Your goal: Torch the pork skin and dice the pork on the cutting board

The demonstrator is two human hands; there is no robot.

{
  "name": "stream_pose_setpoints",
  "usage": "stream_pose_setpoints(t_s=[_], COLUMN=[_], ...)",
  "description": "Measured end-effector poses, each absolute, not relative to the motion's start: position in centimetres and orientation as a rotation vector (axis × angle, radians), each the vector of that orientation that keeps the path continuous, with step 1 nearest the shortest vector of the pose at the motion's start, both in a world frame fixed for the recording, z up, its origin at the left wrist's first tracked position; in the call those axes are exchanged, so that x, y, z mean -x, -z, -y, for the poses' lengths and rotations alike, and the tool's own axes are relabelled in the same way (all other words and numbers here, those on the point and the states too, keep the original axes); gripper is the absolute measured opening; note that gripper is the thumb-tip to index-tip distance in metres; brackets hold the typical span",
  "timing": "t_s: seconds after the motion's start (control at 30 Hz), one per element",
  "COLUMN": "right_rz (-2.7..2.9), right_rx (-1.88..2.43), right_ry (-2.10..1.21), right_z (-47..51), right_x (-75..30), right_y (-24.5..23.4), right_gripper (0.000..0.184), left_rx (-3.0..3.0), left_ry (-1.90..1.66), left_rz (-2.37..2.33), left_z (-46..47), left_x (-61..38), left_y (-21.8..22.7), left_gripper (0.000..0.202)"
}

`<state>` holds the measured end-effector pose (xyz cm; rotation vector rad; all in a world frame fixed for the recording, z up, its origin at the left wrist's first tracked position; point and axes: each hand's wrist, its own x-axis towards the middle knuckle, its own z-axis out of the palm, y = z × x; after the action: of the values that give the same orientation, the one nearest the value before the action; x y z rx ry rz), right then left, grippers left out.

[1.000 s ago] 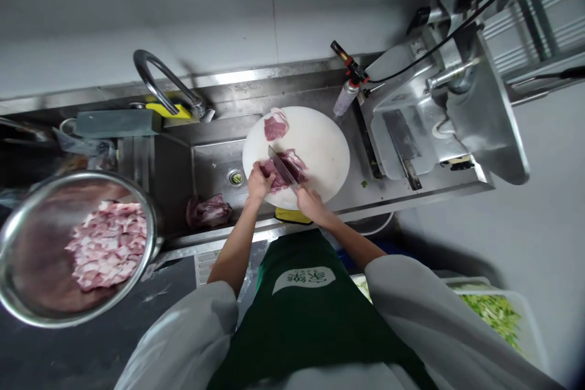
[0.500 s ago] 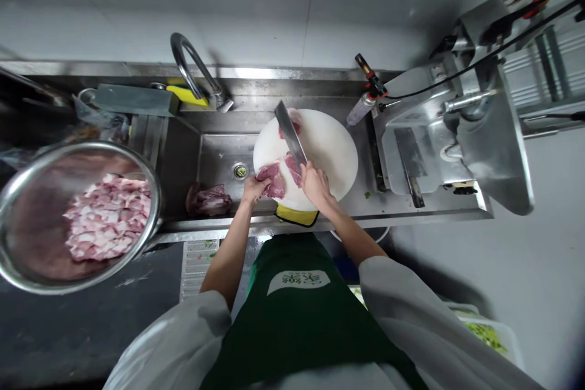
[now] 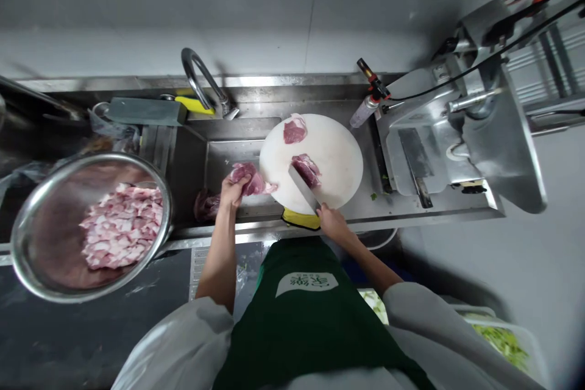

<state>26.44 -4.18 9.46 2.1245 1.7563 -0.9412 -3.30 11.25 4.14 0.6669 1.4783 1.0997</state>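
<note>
My left hand grips a piece of raw meat over the sink, just left of the round white cutting board. A thin end of that meat reaches the board's left edge. In my right hand is a cleaver, its blade low over the front of the board. The blade's tip is beside a chunk of meat in the middle of the board. Farther back on the board lies a smaller meat piece.
To the left stands a steel bowl holding cut meat. More meat lies in the sink, partly behind my left arm. A faucet rises at the back. Right of the board are a blowtorch, another cleaver and a slicing machine.
My left hand has lifted its meat off the board and moved left over the sink. The cleaver has come nearer to me, its blade swung down beside the middle chunk.
</note>
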Motion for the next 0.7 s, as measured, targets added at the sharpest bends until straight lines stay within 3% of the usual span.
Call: stream_pose_setpoints(t_s=[0.1,0.23,0.43,0.57,0.7], right_rz=[-1.794,-1.622,-1.273,-1.158,-1.120], right_rx=[-2.243,-2.607,-3.013,-3.121,-3.116], right_ry=[0.952,0.897,0.942,1.003,1.073], right_z=[7.0,10.2,13.2,14.6,15.5], right_x=[-29.5,-32.9,-35.5,-36.4,-37.1], right_y=[-9.4,-8.9,-7.9,-7.3,-7.0], right_gripper=[0.026,0.026,0.032,0.032,0.030], left_rx=[-0.692,-0.792,-1.394,-1.917,-1.885], left_ry=[-1.117,-1.064,-1.123,-0.716,-0.409], left_rz=[-1.257,-1.066,-1.162,-1.042,-1.526], left_z=[-11.7,-12.9,-13.1,-11.1,-12.5], left_x=[2.3,-2.1,-10.1,-13.4,-14.1], left_y=[-6.4,-9.0,-10.2,-8.0,-5.3], left_gripper=[0.055,0.059,0.036,0.023,0.056])
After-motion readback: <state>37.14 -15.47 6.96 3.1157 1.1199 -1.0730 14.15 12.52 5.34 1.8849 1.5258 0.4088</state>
